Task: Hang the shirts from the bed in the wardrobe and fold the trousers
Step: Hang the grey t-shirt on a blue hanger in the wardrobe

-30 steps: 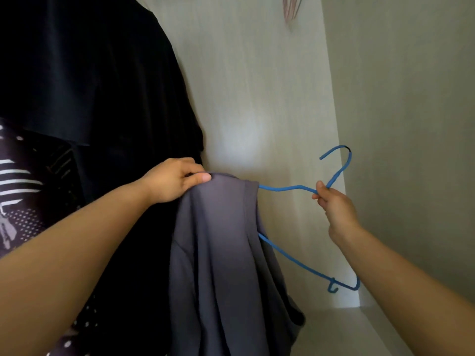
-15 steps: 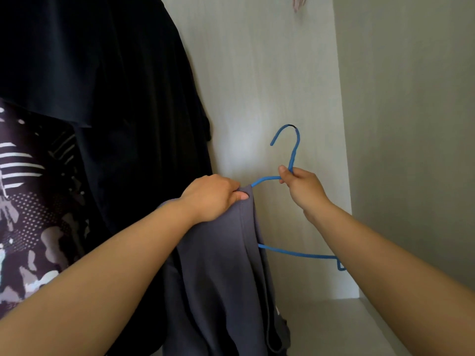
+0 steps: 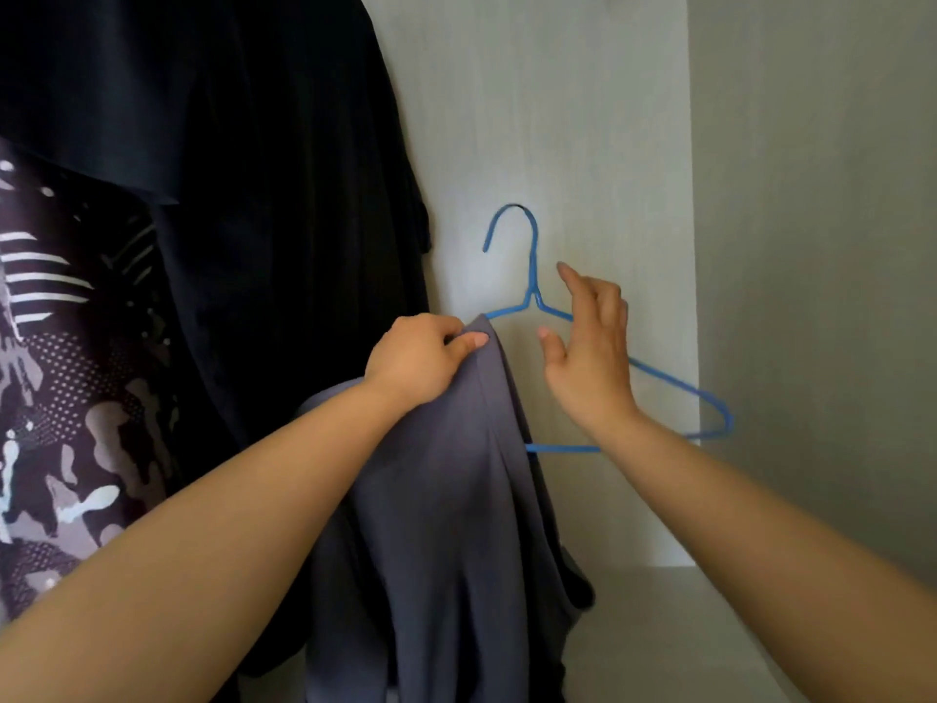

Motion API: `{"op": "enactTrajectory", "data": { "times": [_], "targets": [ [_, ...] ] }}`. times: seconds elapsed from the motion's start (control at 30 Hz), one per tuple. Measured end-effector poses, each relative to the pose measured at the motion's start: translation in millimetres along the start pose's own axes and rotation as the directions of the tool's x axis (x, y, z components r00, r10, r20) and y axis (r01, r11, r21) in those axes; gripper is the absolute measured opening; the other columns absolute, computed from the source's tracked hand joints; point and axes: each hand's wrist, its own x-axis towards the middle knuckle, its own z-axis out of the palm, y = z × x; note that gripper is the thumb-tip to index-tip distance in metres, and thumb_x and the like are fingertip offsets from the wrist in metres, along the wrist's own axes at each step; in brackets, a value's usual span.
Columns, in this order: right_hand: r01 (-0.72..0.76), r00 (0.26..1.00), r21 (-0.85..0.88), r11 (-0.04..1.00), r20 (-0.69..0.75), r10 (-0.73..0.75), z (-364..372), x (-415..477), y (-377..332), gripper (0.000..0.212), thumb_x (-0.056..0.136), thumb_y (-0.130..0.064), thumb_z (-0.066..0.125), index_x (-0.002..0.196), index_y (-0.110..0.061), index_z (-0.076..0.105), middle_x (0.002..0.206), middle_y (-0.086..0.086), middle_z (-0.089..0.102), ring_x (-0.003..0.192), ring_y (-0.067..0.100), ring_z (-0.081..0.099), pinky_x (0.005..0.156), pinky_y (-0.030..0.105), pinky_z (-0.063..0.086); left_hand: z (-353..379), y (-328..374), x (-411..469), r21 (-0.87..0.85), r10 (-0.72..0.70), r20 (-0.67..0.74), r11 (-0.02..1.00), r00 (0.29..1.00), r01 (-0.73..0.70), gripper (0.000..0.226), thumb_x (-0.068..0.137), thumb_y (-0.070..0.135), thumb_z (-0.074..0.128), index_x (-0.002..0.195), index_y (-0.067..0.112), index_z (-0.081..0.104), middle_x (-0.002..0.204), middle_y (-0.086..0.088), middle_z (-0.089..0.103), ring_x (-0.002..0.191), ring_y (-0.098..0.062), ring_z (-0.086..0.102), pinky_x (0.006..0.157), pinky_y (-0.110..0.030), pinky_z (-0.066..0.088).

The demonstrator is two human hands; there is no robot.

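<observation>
Inside the wardrobe [image 3: 557, 119], my left hand [image 3: 421, 357] pinches the grey shirt [image 3: 456, 499] onto the blue hanger [image 3: 532, 266]'s left end; my right hand [image 3: 588, 357], fingers loose, hovers by its bare right arm, perhaps touching.

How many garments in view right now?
3: grey shirt centre, gripped by left hand; black garment hanging upper left; patterned garment far left. Others may be hidden behind.

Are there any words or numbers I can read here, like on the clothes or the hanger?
None: no words, numbers or labels can be read.
The grey shirt and the blue hanger are plain.
The patterned garment shows only stripes, dots and blotches, no letters.
The black garment and the wardrobe wall bear no writing.
</observation>
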Motion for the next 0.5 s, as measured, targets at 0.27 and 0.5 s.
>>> {"op": "enactTrajectory", "data": {
  "times": [0.27,0.5],
  "targets": [
    [-0.372,0.915,0.404,0.836,0.313,0.256,32,-32,-25,0.035,0.088,-0.014,0.062,0.119,-0.016,0.049,0.099,0.002,0.066,0.087,0.013,0.062,0.079,0.026,0.05,7,7,-9,-0.122,-0.098,-0.15,0.989,0.984,0.08,0.042,0.092,0.044,0.053,0.062,0.015,0.05,0.059,0.002,0.05,0.057,-0.015,0.046,0.049,-0.029,0.031],
    [0.036,0.789,0.057,0.998,0.611,-0.063,33,-110,24,0.019,0.09,-0.017,0.053,0.107,-0.007,0.051,0.095,0.018,0.064,0.089,0.036,0.06,0.072,0.039,0.047,-5,-24,-11,-0.009,-0.164,-0.306,0.985,0.938,0.17,0.036,0.097,0.047,0.04,0.081,0.017,0.053,0.071,0.001,0.052,0.076,-0.026,0.054,0.062,-0.034,0.037]
  ]
}}
